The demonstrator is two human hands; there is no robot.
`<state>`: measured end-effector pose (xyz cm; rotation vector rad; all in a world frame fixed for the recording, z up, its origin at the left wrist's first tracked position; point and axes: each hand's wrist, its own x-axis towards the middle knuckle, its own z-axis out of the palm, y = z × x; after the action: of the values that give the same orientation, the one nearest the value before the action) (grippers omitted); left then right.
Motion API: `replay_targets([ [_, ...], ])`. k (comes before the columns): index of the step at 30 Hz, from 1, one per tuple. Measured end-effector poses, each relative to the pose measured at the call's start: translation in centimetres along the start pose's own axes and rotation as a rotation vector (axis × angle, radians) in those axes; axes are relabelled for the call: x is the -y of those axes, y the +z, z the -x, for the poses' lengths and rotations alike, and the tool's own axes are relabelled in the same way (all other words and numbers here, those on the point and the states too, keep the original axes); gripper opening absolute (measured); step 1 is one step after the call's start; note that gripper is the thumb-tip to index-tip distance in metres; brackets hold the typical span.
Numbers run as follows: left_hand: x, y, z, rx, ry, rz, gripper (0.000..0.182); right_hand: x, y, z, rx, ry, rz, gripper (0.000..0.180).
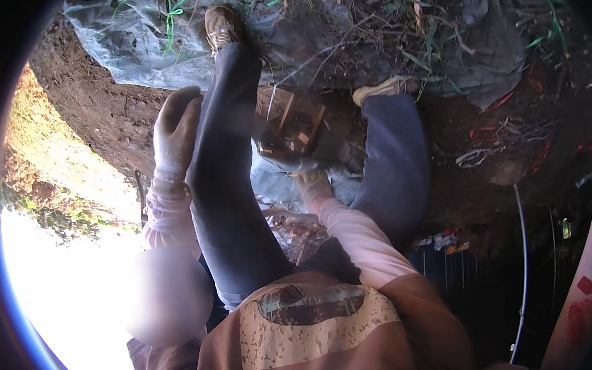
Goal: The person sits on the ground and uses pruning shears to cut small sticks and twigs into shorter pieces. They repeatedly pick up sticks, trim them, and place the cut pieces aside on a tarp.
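My left hand (176, 128), in a pale, dirt-stained glove, is beside my left shin with thumb and fingers apart; nothing shows between them. Between my legs, my gloved right hand (314, 186) reaches to the near edge of a dark, blurred object with wooden slats (314, 128). A thin yellowish piece (294, 174) shows at its fingertips; whether they grip it cannot be told. A small light wooden block (303, 138) lies among the slats, and a white string (271, 103) runs over them. Grey-blue sheeting (270, 179) is under and beside this hand.
A grey ground sheet (139, 62) with dry twigs (368, 30) and green ties (171, 28) spreads past my shoes. Bare soil (96, 110) is at the left. At the right are cut stems (519, 128), red strips (505, 98) and a thin pale pole (522, 258).
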<state>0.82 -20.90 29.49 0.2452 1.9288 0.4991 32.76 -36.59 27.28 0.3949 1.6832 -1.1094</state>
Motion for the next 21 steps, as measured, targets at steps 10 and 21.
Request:
replay_targets([
  [10,20.8,-6.9,27.0,-0.417,-0.568,0.257,0.022,-8.7,-15.8,16.4,-0.16,0.19,0.186,0.031],
  [21,19.6,-7.2,35.0,-0.284,-0.62,0.674,0.039,1.6,-38.0,30.3,-0.193,0.54,0.341,0.034],
])
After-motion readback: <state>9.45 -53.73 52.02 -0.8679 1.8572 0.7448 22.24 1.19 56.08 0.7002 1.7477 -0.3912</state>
